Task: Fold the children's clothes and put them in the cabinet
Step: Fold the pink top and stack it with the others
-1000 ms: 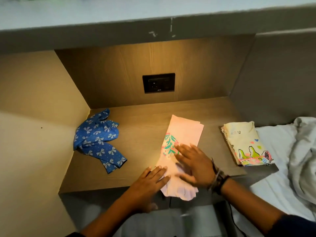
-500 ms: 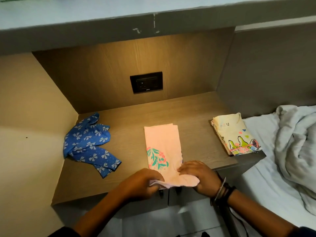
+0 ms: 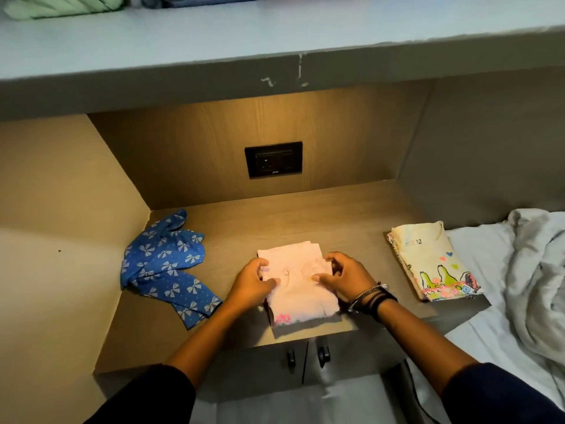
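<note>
A pale pink garment (image 3: 298, 289) lies folded into a short packet near the front edge of the wooden counter (image 3: 342, 218). My left hand (image 3: 252, 281) grips its left side and my right hand (image 3: 344, 275) grips its right side, thumbs on top. To the left a blue garment with white bows (image 3: 166, 266) lies crumpled and unfolded. On the right a folded cream garment with a green and pink print (image 3: 431, 263) rests at the counter's corner. Below the counter are two cabinet doors with dark handles (image 3: 307, 354).
A black wall socket (image 3: 273, 160) sits in the back panel. A grey shelf (image 3: 275, 35) overhangs the niche, with folded green and blue cloth at its top left. A bed with white sheet and rumpled grey blanket (image 3: 535, 280) adjoins on the right.
The long pink garment has been folded over from its near end into a shorter packet. Both hands moved from its front edge up onto its sides.
</note>
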